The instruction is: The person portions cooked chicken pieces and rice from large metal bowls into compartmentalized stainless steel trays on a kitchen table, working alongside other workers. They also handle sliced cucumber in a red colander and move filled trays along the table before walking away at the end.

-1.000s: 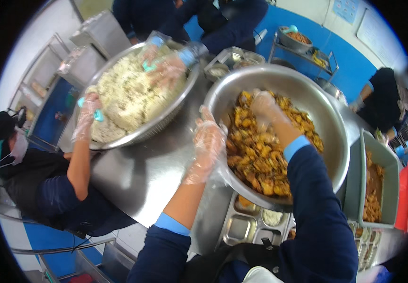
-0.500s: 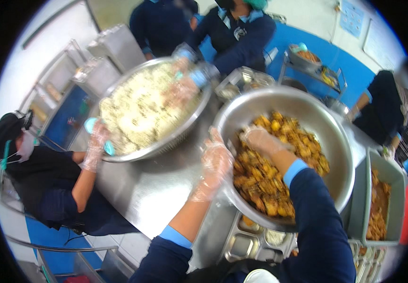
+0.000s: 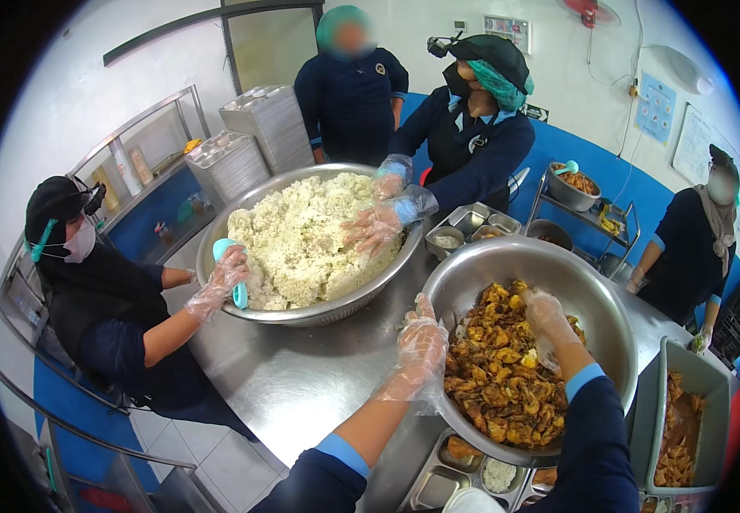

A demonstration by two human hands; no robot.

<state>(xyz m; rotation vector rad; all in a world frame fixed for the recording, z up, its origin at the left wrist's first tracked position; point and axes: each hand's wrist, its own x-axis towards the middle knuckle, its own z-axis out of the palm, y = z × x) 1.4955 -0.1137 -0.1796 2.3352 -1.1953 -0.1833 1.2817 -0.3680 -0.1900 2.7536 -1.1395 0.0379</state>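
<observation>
My left hand point(image 3: 424, 342), in a clear plastic glove, is closed on the left rim of a large round metal bowl point(image 3: 616, 316). The bowl holds browned, yellowish pieces of cooked food point(image 3: 498, 376) that look like fried chicken. Inside it, against the far right part of the heap, is my gloved right hand point(image 3: 549, 321); its fingertips are hidden, so its grip cannot be made out. A compartment tray point(image 3: 435, 489) with white rice and other food shows under the bowl's near side.
A big metal basin of rice point(image 3: 314, 315) stands left; one co-worker's hand point(image 3: 229, 272) holds a turquoise scoop there, another's gloved hands point(image 3: 387, 218) touch the rice. A grey tub point(image 3: 654, 410) of food sits right. Stacked trays point(image 3: 276, 128) rise behind. Another person stands at right.
My right hand has shifted toward the bowl's far right side. The view has tilted up, showing more of the co-workers. My left hand stays at the rim.
</observation>
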